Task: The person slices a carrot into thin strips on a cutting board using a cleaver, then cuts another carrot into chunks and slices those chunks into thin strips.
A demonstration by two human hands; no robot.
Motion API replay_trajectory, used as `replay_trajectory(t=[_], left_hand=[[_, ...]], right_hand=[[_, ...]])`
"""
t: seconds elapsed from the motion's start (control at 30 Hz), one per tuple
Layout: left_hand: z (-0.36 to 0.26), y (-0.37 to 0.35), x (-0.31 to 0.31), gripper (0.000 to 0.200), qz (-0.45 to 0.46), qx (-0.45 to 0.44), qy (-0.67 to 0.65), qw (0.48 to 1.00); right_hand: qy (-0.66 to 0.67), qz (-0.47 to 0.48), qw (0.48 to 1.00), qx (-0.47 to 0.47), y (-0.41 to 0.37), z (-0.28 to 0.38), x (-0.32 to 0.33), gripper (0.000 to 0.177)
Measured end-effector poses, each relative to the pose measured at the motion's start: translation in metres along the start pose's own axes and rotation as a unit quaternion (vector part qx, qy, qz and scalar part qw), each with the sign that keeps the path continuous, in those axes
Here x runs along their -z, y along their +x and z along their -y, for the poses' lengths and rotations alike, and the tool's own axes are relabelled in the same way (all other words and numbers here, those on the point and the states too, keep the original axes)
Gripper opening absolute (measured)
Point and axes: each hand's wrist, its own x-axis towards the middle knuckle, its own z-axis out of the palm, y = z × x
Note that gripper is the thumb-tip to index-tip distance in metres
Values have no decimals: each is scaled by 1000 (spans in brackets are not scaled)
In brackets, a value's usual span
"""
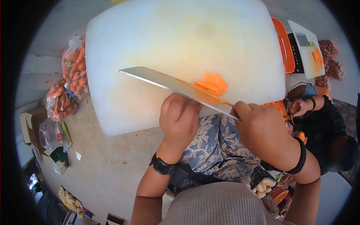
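A broad-bladed kitchen knife (165, 81) slants over the white cutting board (150, 41), its handle wrapped in my right hand (262, 129). Thin orange carrot slices (213, 84) lie in a small overlapping pile just behind the blade, and orange bits cling to the steel. My left hand (180, 118) is at the near edge of the board with its fingers curled in, close to the blade. Whatever those fingers press on is hidden beneath them and the knife.
Bags of carrots (75, 67) stand on the floor to the left. An orange tub (287, 45) sits by the board's right edge. Farther right, another cutting board (300, 33) holds carrot slices. A co-worker's hand (299, 107) is at work close on my right.
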Motion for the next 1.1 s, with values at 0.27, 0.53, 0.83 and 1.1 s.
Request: replay_trajectory(t=[0.27,0.53,0.83,1.1], left_hand=[[0,2,2,20,20,12,-11,1000],[3,-2,-2,23,11,1,-47,999],[3,-1,-7,30,-24,-12,-39,999],[3,0,-3,28,-20,-19,-27,999]], right_hand=[[22,32,999,3,6,-1,5,11],[62,-32,997,38,35,-3,-25,10],[58,-69,996,24,30,0,-8,13],[63,-44,997,-18,3,6,5,12]])
